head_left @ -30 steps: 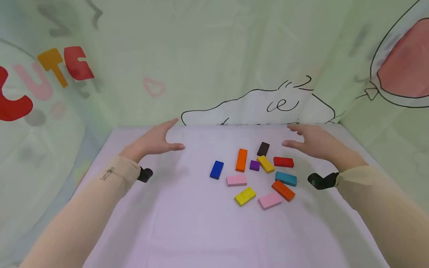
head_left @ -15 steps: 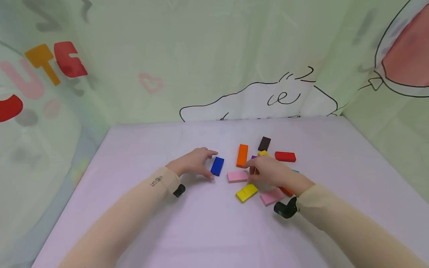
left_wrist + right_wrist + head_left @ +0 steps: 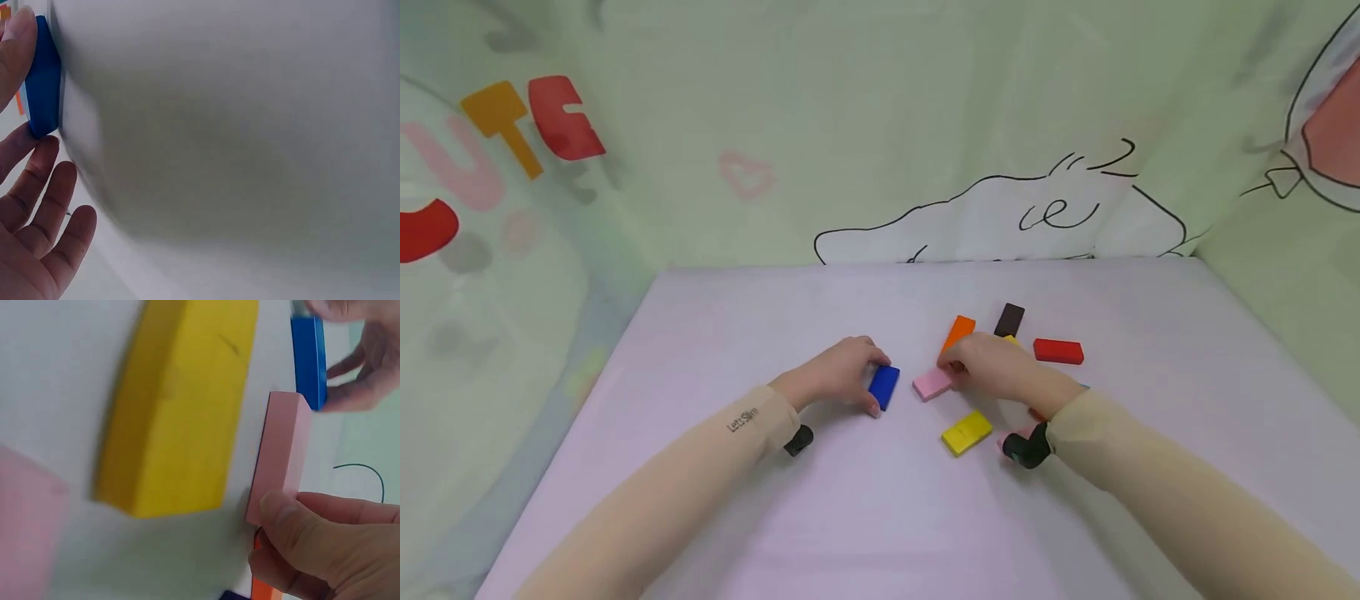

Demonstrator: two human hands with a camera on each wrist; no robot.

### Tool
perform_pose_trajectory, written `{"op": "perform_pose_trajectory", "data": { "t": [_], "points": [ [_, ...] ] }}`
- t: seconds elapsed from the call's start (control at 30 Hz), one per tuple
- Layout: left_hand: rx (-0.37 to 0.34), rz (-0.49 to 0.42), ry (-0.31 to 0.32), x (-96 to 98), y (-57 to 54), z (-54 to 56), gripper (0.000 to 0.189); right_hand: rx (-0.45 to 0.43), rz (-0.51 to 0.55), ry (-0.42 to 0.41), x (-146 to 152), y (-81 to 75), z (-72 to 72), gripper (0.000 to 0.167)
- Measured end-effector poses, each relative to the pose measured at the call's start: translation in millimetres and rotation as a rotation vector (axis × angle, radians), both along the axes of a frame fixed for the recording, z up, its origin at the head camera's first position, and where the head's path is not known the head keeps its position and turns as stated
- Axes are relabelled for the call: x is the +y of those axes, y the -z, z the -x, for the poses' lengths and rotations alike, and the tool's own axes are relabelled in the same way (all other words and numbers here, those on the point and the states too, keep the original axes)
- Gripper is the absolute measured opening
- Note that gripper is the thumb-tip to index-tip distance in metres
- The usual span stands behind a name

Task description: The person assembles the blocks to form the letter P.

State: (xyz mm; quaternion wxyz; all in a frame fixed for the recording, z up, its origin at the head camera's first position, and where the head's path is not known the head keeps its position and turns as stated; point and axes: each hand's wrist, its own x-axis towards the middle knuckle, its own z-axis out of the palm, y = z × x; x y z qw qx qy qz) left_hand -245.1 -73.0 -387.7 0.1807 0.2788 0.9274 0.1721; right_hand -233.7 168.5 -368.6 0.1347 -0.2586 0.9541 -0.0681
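My left hand (image 3: 842, 372) pinches a blue block (image 3: 885, 388) by its two ends; the left wrist view shows the thumb at one end of the blue block (image 3: 44, 78) and a finger at the other, remaining fingers spread. To its right, my right hand (image 3: 997, 367) grips one end of a pink block (image 3: 929, 385) between thumb and fingers. In the right wrist view the pink block (image 3: 281, 447) points its free end toward the blue block (image 3: 309, 362), apart from it. An orange block (image 3: 960, 330) lies just behind the right fingertips, partly covered.
A yellow block (image 3: 967, 433) lies nearer me. Behind the right hand are a dark brown block (image 3: 1011, 320) and a red block (image 3: 1058, 351). A second pink block (image 3: 28, 525) lies under the right wrist. Other blocks are mostly hidden by the right hand and forearm.
Both hands came inward and down from above the table to the blocks. The left hand took hold of the blue block; the right took the pink block, which turned and shifted left.
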Motion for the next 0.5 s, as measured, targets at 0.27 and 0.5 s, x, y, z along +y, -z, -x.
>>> {"op": "perform_pose_trajectory", "data": {
  "t": [0.27, 0.5],
  "points": [
    [-0.045, -0.103, -0.022, -6.3, 1.2, -20.4, 0.079, 0.028, 0.033, -0.064, -16, -0.4, 23.1, 0.029],
    [-0.066, -0.221, -0.109, -11.2, 5.6, -27.9, 0.084, 0.004, 0.090, -0.133, -35, 3.2, 37.9, 0.029]
  ]
}}
